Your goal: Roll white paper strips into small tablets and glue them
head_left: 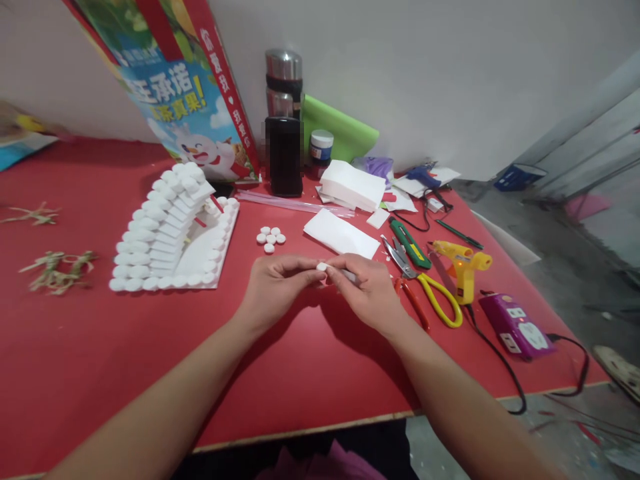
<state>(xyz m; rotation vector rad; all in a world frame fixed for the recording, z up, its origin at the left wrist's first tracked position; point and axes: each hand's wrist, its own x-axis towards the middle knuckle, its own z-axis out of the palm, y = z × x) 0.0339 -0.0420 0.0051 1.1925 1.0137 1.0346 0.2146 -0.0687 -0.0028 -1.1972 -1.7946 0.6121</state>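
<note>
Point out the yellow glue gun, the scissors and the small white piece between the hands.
yellow glue gun (464, 267), head view, body.
scissors (440, 300), head view, yellow handle.
small white piece (323, 267), head view, rounded end.

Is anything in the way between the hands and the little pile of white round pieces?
No. Both hands, left hand and right hand, pinch a small white piece. Only bare red table lies between them and the pile of discs.

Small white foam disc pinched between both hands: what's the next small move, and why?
Probably carry the small white foam disc left and forward to the loose pile of white foam discs. Both the left hand and the right hand pinch it, apparently just separated from a white stick, and finished discs already lie there.
</note>
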